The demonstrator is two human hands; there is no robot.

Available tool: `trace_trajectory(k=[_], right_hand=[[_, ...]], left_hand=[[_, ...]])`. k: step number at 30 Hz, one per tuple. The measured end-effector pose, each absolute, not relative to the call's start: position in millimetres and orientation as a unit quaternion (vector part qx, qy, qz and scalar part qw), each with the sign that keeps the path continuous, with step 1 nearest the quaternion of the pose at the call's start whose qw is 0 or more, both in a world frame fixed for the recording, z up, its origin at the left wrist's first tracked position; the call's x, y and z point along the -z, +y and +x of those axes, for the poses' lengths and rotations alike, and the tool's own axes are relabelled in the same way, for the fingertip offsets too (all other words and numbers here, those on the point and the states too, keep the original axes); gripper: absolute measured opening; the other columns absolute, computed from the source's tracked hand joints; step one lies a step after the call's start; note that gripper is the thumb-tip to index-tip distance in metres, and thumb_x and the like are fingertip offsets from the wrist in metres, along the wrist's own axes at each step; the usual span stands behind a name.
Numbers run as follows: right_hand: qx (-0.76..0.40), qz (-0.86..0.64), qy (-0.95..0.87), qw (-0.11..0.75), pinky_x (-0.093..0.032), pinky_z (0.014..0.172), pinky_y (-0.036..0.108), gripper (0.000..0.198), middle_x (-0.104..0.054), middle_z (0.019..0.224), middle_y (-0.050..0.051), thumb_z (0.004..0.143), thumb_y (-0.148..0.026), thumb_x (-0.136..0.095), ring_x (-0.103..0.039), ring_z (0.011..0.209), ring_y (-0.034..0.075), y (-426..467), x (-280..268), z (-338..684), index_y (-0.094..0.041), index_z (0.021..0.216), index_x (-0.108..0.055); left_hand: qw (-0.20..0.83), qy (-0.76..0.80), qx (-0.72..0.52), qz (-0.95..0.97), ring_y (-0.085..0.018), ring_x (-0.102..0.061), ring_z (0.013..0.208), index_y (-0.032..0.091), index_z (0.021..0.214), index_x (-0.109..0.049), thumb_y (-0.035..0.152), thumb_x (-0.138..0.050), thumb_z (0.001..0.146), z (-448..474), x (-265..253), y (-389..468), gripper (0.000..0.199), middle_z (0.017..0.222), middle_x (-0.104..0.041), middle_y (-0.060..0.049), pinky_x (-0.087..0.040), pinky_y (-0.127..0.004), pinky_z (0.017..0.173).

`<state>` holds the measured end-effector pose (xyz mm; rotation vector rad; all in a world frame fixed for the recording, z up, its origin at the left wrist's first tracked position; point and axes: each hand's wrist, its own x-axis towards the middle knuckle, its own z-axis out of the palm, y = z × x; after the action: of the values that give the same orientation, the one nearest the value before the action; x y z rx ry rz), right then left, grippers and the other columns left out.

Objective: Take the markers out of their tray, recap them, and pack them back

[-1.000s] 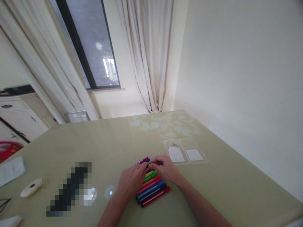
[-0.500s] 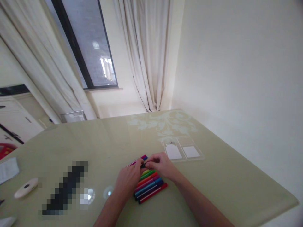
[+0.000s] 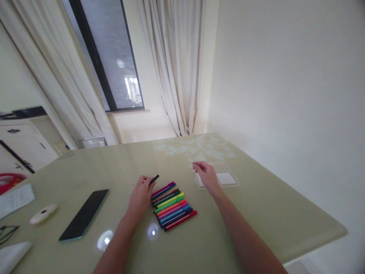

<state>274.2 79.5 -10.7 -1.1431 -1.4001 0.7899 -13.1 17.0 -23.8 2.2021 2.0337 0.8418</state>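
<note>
My left hand (image 3: 139, 196) is closed on a black marker (image 3: 154, 179), whose end sticks out past the fingers, just left of the row of markers. Several coloured markers (image 3: 172, 207) lie side by side on the table, from pink and blue at the far end to red at the near end. To their right, my right hand (image 3: 207, 177) is over the left half of an open clear plastic case (image 3: 237, 184). Its fingers are pinched together; whatever is between them is too small to make out. A white card (image 3: 226, 178) lies in the case's right half.
A dark phone (image 3: 84, 215) lies left of my left arm, with a white oval object (image 3: 43, 214) beyond it. Black-framed glasses (image 3: 8, 233) and a pale sheet (image 3: 17, 200) are at the far left. A wall (image 3: 285, 95) borders the table's right side.
My hands have moved apart from over the markers. The left went left and away with the black marker; the right went away and right to the clear case. More of the marker row shows.
</note>
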Motion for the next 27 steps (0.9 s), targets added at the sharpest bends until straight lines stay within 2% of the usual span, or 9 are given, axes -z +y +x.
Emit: trace_trajectory(k=[3,7,11,14,16,18,21,24,27], right_hand=[[-0.271,-0.55,-0.531,0.584,-0.054,0.083,0.037,0.042,-0.078,0.093,0.012,0.083,-0.051,-0.061,-0.071,0.086,0.024,95.6,17.2,300.9,-0.015,0.099,-0.076],[-0.245,-0.581,-0.507,0.588,-0.054,0.082,0.036,0.042,-0.078,0.094,0.013,0.084,-0.048,-0.056,-0.072,0.088,0.025,102.6,25.1,313.9,-0.014,0.099,-0.076],[-0.215,-0.601,-0.512,0.575,-0.054,0.085,0.035,0.039,-0.078,0.098,0.012,0.086,-0.043,-0.054,-0.071,0.091,0.025,102.8,26.3,312.5,-0.015,0.102,-0.076],[-0.187,-0.625,-0.518,0.553,-0.052,0.09,0.036,0.038,-0.077,0.103,0.012,0.087,-0.039,-0.053,-0.07,0.095,0.025,101.9,24.1,314.1,-0.015,0.105,-0.075],[-0.165,-0.649,-0.514,0.536,-0.049,0.095,0.039,0.036,-0.075,0.108,0.015,0.086,-0.035,-0.055,-0.068,0.099,0.027,100.6,22.8,317.7,-0.014,0.106,-0.075],[-0.135,-0.684,-0.511,0.502,-0.045,0.098,0.042,0.035,-0.072,0.115,0.018,0.084,-0.032,-0.058,-0.064,0.107,0.031,98.4,22.3,321.8,-0.014,0.108,-0.075],[-0.073,-0.754,-0.528,0.385,-0.044,0.097,0.044,0.038,-0.068,0.123,0.019,0.086,-0.032,-0.061,-0.061,0.115,0.035,94.5,23.0,326.5,-0.016,0.118,-0.073],[-0.052,-0.785,-0.55,0.279,-0.046,0.091,0.041,0.04,-0.068,0.121,0.019,0.091,-0.036,-0.058,-0.063,0.113,0.033,92.1,25.1,328.6,-0.016,0.123,-0.071],[-0.067,-0.777,-0.577,0.242,-0.047,0.088,0.037,0.036,-0.069,0.116,0.018,0.093,-0.032,-0.054,-0.065,0.108,0.03,92.2,27.8,328.5,-0.016,0.12,-0.071]], left_hand=[[0.036,0.64,-0.283,0.714,-0.023,-0.064,0.1,0.015,0.124,-0.065,0.027,-0.036,0.1,-20.8,37.1,27.0,0.039,0.114,-0.06,-0.011,-0.052,-0.04,0.097],[0.052,0.624,-0.274,0.73,-0.023,-0.065,0.103,0.015,0.133,-0.062,0.025,-0.038,0.098,-13.0,44.9,30.6,0.044,0.112,-0.066,-0.011,-0.053,-0.039,0.098],[0.066,0.607,-0.268,0.745,-0.024,-0.064,0.114,0.016,0.131,-0.064,0.035,-0.038,0.102,-3.1,41.2,26.1,0.044,0.119,-0.072,-0.011,-0.048,-0.041,0.105],[0.074,0.583,-0.24,0.772,-0.026,-0.063,0.12,0.017,0.133,-0.064,0.048,-0.038,0.102,7.4,34.1,15.9,0.051,0.127,-0.071,-0.012,-0.046,-0.043,0.109],[0.067,0.579,-0.203,0.787,-0.031,-0.056,0.131,0.018,0.144,-0.056,0.063,-0.041,0.098,18.3,29.8,5.4,0.066,0.142,-0.062,-0.016,-0.04,-0.05,0.114],[0.057,0.577,-0.164,0.798,-0.038,-0.039,0.147,0.022,0.155,-0.043,0.077,-0.049,0.088,31.0,28.1,-6.3,0.087,0.16,-0.043,-0.017,-0.028,-0.059,0.12],[0.056,0.555,-0.115,0.822,-0.044,-0.021,0.154,0.028,0.16,-0.031,0.086,-0.055,0.076,46.6,31.8,-19.6,0.105,0.167,-0.026,-0.014,-0.013,-0.067,0.122],[0.047,0.546,-0.112,0.829,-0.044,-0.016,0.155,0.032,0.16,-0.03,0.085,-0.053,0.078,51.0,38.2,-22.5,0.1,0.168,-0.023,-0.011,-0.008,-0.069,0.122],[0.034,0.543,-0.122,0.83,-0.045,-0.013,0.155,0.035,0.159,-0.03,0.082,-0.051,0.083,45.3,39.7,-17.5,0.092,0.169,-0.022,-0.008,-0.007,-0.071,0.121]])
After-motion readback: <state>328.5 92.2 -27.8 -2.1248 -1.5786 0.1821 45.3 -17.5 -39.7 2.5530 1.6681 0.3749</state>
